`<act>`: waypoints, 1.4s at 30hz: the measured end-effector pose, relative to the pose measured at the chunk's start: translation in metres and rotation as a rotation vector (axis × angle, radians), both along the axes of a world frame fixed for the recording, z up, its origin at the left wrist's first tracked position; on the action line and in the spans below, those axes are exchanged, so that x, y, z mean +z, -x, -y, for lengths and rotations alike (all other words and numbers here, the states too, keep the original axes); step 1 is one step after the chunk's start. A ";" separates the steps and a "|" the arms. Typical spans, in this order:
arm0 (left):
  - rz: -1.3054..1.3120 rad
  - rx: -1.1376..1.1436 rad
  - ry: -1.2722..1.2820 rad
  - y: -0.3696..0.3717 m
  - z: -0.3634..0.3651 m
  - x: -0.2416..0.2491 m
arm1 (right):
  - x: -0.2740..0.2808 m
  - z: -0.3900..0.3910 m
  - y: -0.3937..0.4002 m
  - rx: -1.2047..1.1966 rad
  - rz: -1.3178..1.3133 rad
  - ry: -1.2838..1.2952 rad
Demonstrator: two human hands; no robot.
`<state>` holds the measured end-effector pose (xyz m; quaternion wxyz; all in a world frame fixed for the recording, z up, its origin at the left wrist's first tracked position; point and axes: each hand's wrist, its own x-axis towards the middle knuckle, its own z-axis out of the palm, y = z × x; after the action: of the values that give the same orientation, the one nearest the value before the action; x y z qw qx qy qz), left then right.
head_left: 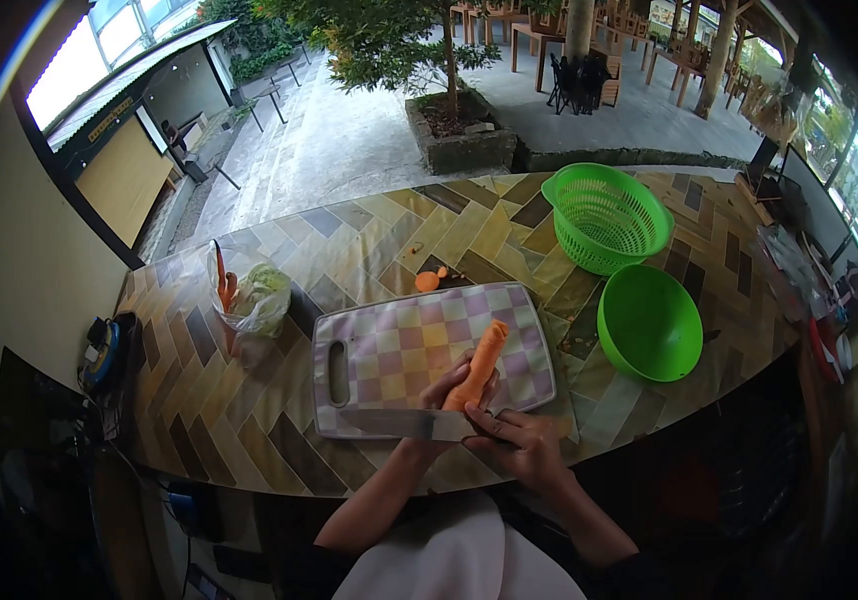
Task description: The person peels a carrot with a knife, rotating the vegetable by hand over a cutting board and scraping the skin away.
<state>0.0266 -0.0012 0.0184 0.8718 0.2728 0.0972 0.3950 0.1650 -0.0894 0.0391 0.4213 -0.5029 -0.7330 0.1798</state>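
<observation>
Over the front part of a checkered cutting board [389, 350], my left hand [449, 385] is wrapped round an orange carrot [485, 362], its cut end pointing up and away. My right hand [524, 445] is closed on a wide-bladed knife [399, 422]; the blade points left, near the carrot's lower end. The knife's handle is mostly hidden by the fingers. Just beyond the board's far edge lie carrot pieces [428, 281].
To the right stand a green colander [609, 222] and a green bowl [651, 325]. A plastic bag [261, 300] with carrots and a pale green vegetable is at left. A tree planter [464, 150] stands beyond the tiled-pattern table [219, 400].
</observation>
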 end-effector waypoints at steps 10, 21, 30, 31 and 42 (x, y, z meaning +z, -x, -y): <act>0.207 -0.098 0.149 0.009 -0.005 -0.017 | -0.007 -0.004 0.008 -0.125 -0.575 0.098; 0.060 0.046 -0.018 0.005 0.010 0.028 | 0.036 0.017 -0.008 0.033 0.026 -0.001; 0.148 0.003 -0.014 0.012 0.031 0.068 | 0.076 0.023 -0.003 0.161 0.015 -0.023; 0.133 0.007 -0.026 0.013 0.032 0.069 | 0.079 0.023 -0.003 0.172 0.009 -0.015; 0.066 -0.022 -0.009 0.017 0.031 0.069 | 0.075 0.022 -0.001 0.227 -0.115 0.023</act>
<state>0.0097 -0.0320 0.0875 0.8776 0.2646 0.0636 0.3947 0.1661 -0.1109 0.1141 0.4341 -0.4104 -0.7575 0.2631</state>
